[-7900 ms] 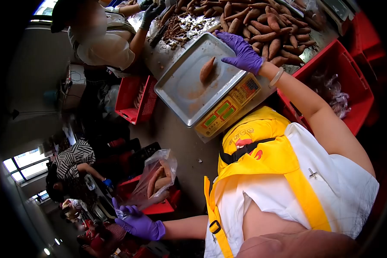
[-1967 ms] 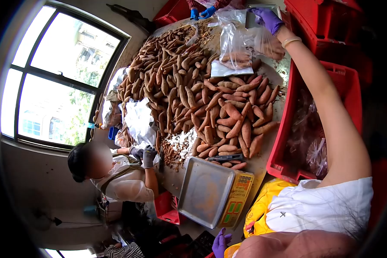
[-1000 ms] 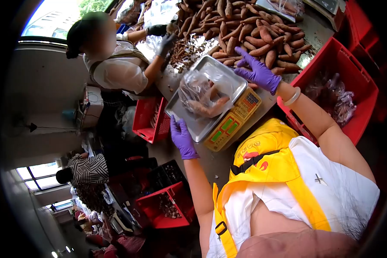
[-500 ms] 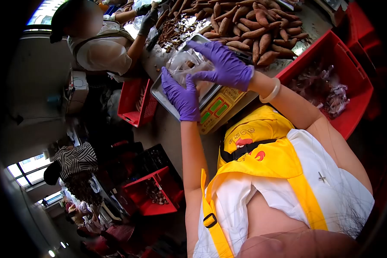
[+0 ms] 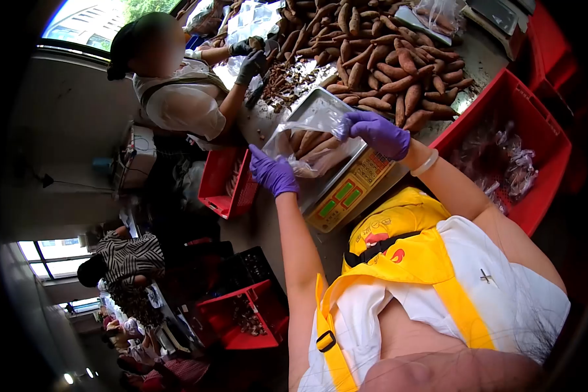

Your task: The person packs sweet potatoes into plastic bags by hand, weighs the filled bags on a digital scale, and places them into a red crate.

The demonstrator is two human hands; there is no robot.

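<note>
A clear plastic bag [image 5: 323, 161] with several sweet potatoes [image 5: 308, 142] in it rests on the metal pan [image 5: 321, 104] of a yellow scale [image 5: 354, 189]. My right hand [image 5: 377, 134], in a purple glove, is closed on the bag's right edge. At the bag's left edge, my left hand [image 5: 274, 172], also gloved in purple, pinches the plastic. The bag's mouth is spread wide between both hands. Green displays glow on the scale's near side.
Behind the scale lies a large heap of sweet potatoes [image 5: 398, 65]. A red crate [image 5: 547, 147] with bagged goods stands at right; smaller red crates [image 5: 219, 189] [image 5: 271, 326] are at left. A co-worker [image 5: 183, 104] in gloves stands at the table's left side.
My hands have moved apart, and the bag's mouth is now stretched open between them. Half a second ago they were close together over the bag. The view has also shifted slightly.
</note>
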